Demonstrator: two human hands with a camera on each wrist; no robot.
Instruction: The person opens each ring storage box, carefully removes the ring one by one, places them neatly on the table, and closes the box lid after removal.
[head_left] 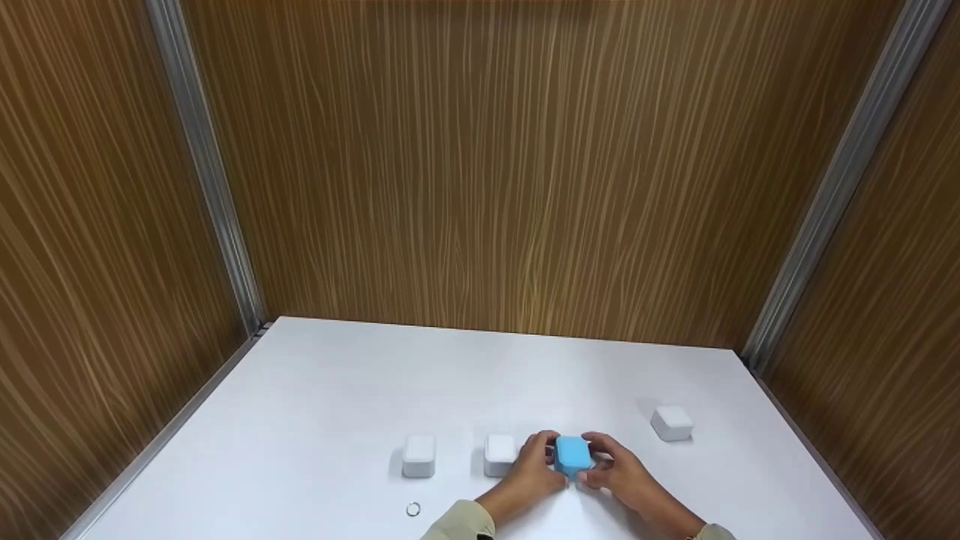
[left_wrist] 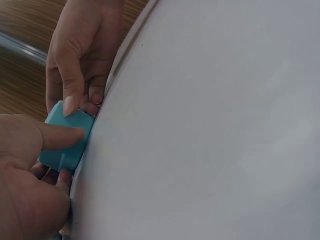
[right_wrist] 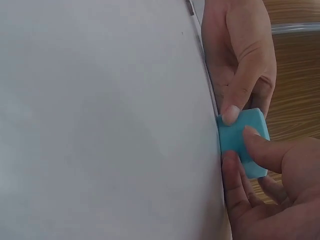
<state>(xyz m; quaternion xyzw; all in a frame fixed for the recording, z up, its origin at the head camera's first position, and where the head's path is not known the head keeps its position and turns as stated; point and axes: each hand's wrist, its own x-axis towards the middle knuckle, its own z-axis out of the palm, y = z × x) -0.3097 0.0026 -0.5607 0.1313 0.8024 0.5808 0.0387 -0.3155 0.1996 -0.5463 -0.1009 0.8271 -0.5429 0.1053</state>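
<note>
On the white table, a small light-blue box (head_left: 573, 454) with rounded edges sits between the two hands. My left hand (head_left: 532, 472) grips its left side, the thumb at the near face and fingers round the far side. From the right, my right hand (head_left: 619, 472) holds it the same way. In the left wrist view, both thumbs lie on one face of the blue box (left_wrist: 55, 157). The right wrist view shows the box (right_wrist: 232, 137) close against the table surface, with curled fingers around its sides.
A white box (head_left: 500, 454) stands just left of my left hand, and another white box (head_left: 419, 455) farther left. A third white box (head_left: 672, 423) is at the back right. Near the front left lies a small metal ring (head_left: 413, 509). Wood-grain panels (head_left: 480, 187) enclose the table (head_left: 337, 390).
</note>
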